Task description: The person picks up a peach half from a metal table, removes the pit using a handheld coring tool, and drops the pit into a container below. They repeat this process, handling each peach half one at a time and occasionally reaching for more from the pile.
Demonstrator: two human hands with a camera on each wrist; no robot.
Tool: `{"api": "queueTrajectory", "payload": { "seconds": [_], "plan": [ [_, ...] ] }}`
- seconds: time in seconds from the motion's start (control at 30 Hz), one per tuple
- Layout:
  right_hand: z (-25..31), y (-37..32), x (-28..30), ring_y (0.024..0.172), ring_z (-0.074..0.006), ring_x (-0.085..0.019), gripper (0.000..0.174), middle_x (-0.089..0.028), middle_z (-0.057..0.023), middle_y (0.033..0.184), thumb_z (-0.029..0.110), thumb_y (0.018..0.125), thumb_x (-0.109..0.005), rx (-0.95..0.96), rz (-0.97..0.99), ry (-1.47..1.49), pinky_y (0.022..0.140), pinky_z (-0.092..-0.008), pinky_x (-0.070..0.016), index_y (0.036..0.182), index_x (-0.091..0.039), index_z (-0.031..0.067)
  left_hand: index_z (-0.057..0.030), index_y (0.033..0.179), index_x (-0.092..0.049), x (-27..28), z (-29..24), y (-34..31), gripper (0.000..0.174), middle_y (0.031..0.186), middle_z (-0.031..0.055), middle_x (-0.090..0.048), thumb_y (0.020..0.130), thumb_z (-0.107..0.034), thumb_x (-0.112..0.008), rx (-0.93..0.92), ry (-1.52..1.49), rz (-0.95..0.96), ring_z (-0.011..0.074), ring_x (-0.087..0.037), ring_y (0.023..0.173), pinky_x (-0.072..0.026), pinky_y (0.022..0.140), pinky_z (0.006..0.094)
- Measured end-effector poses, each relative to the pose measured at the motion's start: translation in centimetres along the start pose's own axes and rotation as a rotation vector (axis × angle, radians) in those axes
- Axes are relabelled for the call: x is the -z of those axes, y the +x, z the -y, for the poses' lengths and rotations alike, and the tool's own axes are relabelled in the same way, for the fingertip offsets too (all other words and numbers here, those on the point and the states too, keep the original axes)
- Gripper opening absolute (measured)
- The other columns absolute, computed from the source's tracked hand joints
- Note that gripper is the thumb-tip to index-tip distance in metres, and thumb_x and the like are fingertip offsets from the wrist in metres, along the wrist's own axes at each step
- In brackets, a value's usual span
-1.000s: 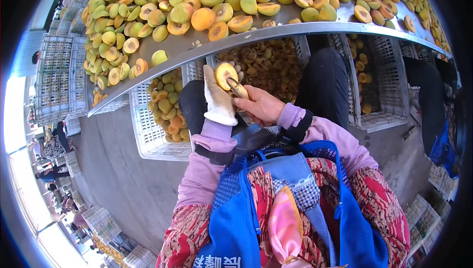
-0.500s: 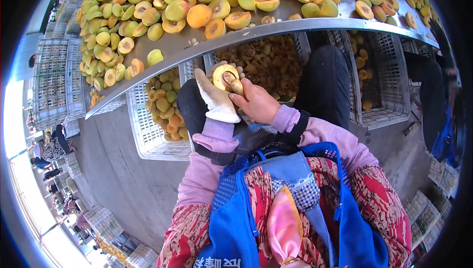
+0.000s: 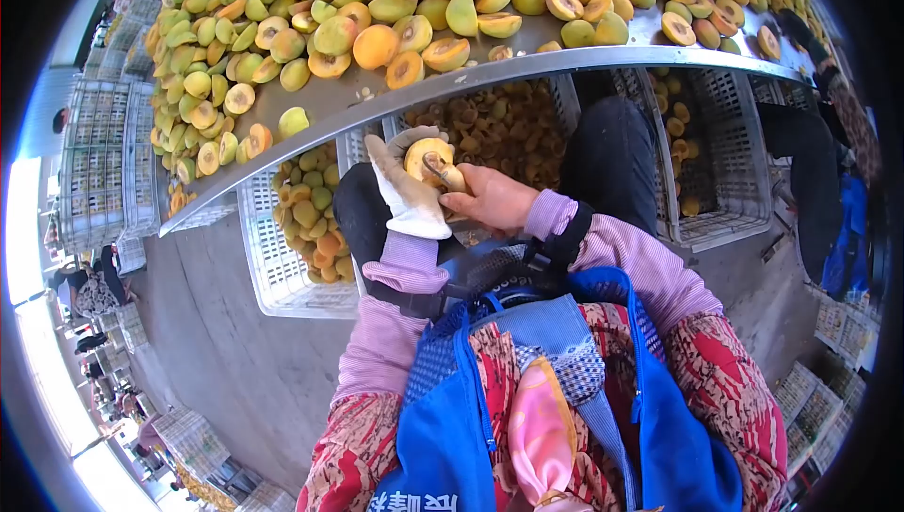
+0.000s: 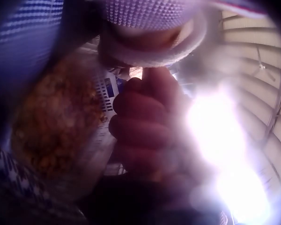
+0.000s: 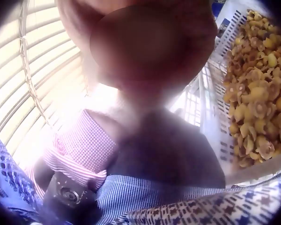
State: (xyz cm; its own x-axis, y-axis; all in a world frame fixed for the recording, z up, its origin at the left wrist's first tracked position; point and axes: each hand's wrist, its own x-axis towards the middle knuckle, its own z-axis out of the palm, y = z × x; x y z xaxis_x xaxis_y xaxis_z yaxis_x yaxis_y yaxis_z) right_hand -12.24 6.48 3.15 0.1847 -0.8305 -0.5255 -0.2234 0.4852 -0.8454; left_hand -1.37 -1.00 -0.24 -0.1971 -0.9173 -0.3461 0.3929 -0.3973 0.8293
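Fruit half: it (image 3: 424,150) was in the left hand (image 3: 407,187), cut face up and towards the wearer, above the knees and in front of the tabletop's edge.
Left hand: gloved and curved round the fruit half, thumb spread to one side and fingers arched behind and over its top.
Right hand: bare, this hand (image 3: 499,199) was closed on the handle of a small curved tool (image 3: 453,178), its metal end against the cut face.
Just changed: over the last second the right hand had rolled until more of its back showed, and the metal end had swung into a curve at the middle of the face; the gloved fingers had drawn further over the fruit.
What that meant: it read as a scooping turn round the centre, under way rather than finished (whether the stone was loose, I could not tell).
Tabletop: the metal tabletop (image 3: 325,97) bore a heaped pile of fruit (image 3: 405,8), many pieces halved; at its right end a blurred dark arm (image 3: 800,34) had come further in.
Crates: a white crate (image 3: 267,262) of fruit stood by the left knee, another crate (image 3: 565,102) of brownish pieces lay between the knees.
Wrist views: too dark and hazy to add anything about either grip.
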Motion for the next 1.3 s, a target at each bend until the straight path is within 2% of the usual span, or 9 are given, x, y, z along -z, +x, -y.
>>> {"api": "queueTrajectory", "payload": {
  "seconds": [0.1,0.23,0.4,0.53,0.7,0.87,1.03,1.1,1.3],
  "plan": [
    [0.2,-0.3,0.0,0.044,-0.0193,-0.055,0.035,-0.055,-0.0126,0.069,0.028,0.087,-0.053,-0.021,0.026,-0.052,0.037,-0.0299,-0.0447,0.102,-0.041,-0.0019,-0.0028,0.078,-0.055,0.4,-0.5,-0.4,0.07,0.072,0.0123,-0.059,0.085,-0.066,-0.026,0.168,-0.021,0.023,0.0233,-0.058,0.066,-0.0498,0.065,0.0307],
    [-0.1,0.0,-0.4,0.048,-0.0219,-0.057,0.036,-0.057,-0.0149,0.071,0.027,0.085,-0.055,0.002,-0.02,-0.1,0.038,-0.0302,-0.045,0.102,-0.044,-0.0033,0.0002,0.082,-0.056,0.6,-0.4,-0.2,0.073,0.078,0.0141,-0.061,0.085,-0.066,-0.026,0.189,-0.003,-0.013,0.0269,-0.06,0.072,-0.051,0.068,0.0366],
    [-0.8,0.5,-1.1,0.055,-0.0252,-0.06,0.037,-0.059,-0.0175,0.075,0.026,0.083,-0.057,0.035,-0.044,-0.123,0.038,-0.0312,-0.0467,0.099,-0.046,-0.0061,-0.0003,0.082,-0.056,1.3,0.0,-0.6,0.045,0.073,0.0122,-0.059,0.085,-0.046,-0.054,0.086,0.009,-0.001,0.0256,-0.06,0.066,-0.052,0.061,0.0346],
    [0.5,-0.2,-0.2,0.05,-0.0246,-0.059,0.038,-0.059,-0.0177,0.075,0.025,0.081,-0.057,-0.005,0.001,-0.249,0.039,-0.0317,-0.0483,0.097,-0.047,-0.007,-0.0005,0.081,-0.055,1.5,-0.5,0.2,0.037,0.071,0.0126,-0.059,0.086,-0.038,-0.056,0.316,-0.061,0.074,0.0254,-0.06,0.064,-0.0512,0.057,0.0335],
    [-0.7,0.6,1.0,0.044,-0.0212,-0.057,0.034,-0.057,-0.0128,0.06,0.026,0.081,-0.056,0.026,0.132,-0.332,0.036,-0.0321,-0.045,0.092,-0.051,-0.005,0.0008,0.08,-0.056,0.8,-1.3,-0.6,0.033,0.07,0.0126,-0.059,0.084,-0.031,-0.059,0.281,0.072,0.138,0.0242,-0.06,0.061,-0.0514,0.058,0.0333],
    [1.1,-0.5,1.2,0.036,-0.0121,-0.044,0.026,-0.046,-0.0026,0.051,0.026,0.084,-0.055,-0.213,0.282,-0.099,0.033,-0.0263,-0.0387,0.091,-0.052,0.001,0.0017,0.078,-0.059,0.9,-1.0,-0.7,0.026,0.068,0.0125,-0.061,0.083,-0.024,-0.062,0.097,0.183,0.135,0.0207,-0.06,0.06,-0.0504,0.053,0.0303],
    [0.5,-0.4,1.1,0.038,-0.0009,-0.032,0.016,-0.033,0.0082,0.052,0.024,0.088,-0.051,-0.354,0.417,0.424,0.031,-0.0181,-0.0302,0.086,-0.044,0.0097,0.0012,0.078,-0.059,0.8,-0.6,-0.7,0.033,0.07,0.0133,-0.061,0.083,-0.031,-0.06,-0.039,0.285,0.093,0.0206,-0.06,0.061,-0.0505,0.057,0.0318],
    [-0.2,-0.5,1.2,0.038,0.0,-0.03,0.016,-0.032,0.0088,0.052,0.023,0.089,-0.05,-0.337,0.486,0.549,0.03,-0.0168,-0.0277,0.081,-0.041,0.0122,0.0003,0.081,-0.057,1.0,-1.3,-0.7,0.038,0.073,0.0133,-0.06,0.085,-0.038,-0.056,0.206,0.086,0.291,0.0219,-0.06,0.064,-0.051,0.059,0.0333],
    [-1.8,-1.4,1.1,0.037,-0.0004,-0.028,0.019,-0.03,0.0082,0.051,0.025,0.092,-0.046,-0.235,0.576,0.828,0.03,-0.0157,-0.0247,0.078,-0.039,0.0143,-0.0035,0.082,-0.054,-0.6,-1.4,-2.0,0.035,0.076,0.0115,-0.058,0.085,-0.039,-0.056,0.274,-0.029,0.313,0.0238,-0.06,0.069,-0.0528,0.06,0.036]
  ]
}}
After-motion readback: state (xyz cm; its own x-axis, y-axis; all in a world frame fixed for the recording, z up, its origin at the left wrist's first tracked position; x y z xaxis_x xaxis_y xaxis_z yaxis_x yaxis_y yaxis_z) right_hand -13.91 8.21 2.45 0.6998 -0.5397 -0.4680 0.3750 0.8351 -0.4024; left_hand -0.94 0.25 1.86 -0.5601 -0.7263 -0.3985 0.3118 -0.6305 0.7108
